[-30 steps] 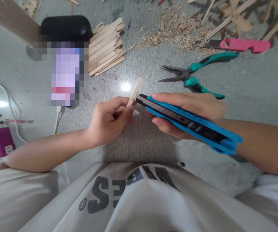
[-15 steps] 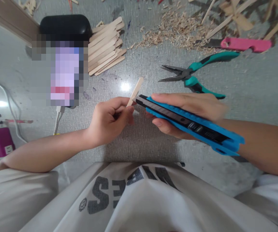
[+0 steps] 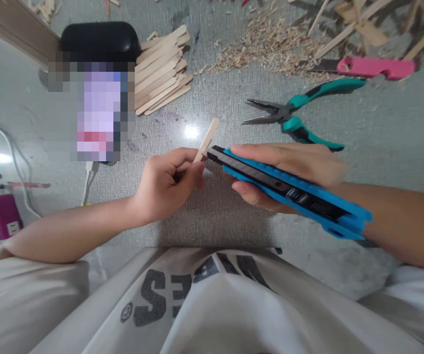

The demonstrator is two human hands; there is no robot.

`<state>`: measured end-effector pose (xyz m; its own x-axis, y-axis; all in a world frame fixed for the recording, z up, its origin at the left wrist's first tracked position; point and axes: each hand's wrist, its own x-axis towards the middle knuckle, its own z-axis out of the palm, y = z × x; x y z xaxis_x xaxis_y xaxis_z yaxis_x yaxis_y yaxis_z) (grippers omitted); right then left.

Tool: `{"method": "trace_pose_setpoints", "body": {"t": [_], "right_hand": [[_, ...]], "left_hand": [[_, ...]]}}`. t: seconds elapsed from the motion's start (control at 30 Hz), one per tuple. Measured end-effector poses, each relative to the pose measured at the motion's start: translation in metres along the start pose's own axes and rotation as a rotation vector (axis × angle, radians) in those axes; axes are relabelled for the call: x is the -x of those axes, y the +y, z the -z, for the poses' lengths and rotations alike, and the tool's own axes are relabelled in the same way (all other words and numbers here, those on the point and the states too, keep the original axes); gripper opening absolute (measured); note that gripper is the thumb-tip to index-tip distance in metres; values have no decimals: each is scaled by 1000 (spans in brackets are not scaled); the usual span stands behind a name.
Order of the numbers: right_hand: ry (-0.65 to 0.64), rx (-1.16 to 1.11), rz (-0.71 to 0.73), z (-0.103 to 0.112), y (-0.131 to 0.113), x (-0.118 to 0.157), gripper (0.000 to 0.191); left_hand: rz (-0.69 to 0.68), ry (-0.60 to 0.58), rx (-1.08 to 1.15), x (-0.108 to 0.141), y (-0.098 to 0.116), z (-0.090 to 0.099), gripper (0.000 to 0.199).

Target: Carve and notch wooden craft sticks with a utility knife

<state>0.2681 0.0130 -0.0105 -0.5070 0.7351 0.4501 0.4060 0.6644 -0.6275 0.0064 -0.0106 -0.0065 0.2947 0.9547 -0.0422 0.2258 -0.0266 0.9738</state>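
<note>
While the left hand (image 3: 165, 187) pinches a stick (image 3: 209, 137) between thumb and finger, the right hand (image 3: 303, 162) has its fingers clamped round a cutter (image 3: 296, 195), blade (image 3: 205, 154) right at the stick. Beyond that stick, pliers (image 3: 285, 114) lie open off to its right, a pile of sticks (image 3: 163, 76) to its left.

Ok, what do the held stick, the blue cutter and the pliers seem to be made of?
Stick: bare wood, by its pale, matte, unpainted face.
Blue cutter: probably a plastic body, by its even colour, with a grey, metallic-looking blade.
Pliers: dark metal nose, by its dull sheen; the teal-and-black grips could be plastic or rubber.
</note>
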Motion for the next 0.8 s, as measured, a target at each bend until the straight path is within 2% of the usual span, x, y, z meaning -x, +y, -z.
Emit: {"method": "trace_pose_setpoints", "body": {"t": [0.1, 0.23, 0.43, 0.6, 0.8], "right_hand": [[70, 23, 193, -3, 3, -4, 50], [123, 15, 287, -7, 9, -10, 52], [51, 41, 213, -5, 4, -9, 57], [65, 78, 216, -6, 3, -6, 48], [194, 90, 238, -17, 4, -5, 43]], "left_hand": [[-2, 7, -5, 0, 0, -1, 17], [-36, 42, -42, 2, -1, -3, 15], [-95, 77, -129, 4, -3, -5, 16], [-85, 56, -145, 4, -1, -4, 19], [-73, 31, -102, 2, 0, -3, 22]]}}
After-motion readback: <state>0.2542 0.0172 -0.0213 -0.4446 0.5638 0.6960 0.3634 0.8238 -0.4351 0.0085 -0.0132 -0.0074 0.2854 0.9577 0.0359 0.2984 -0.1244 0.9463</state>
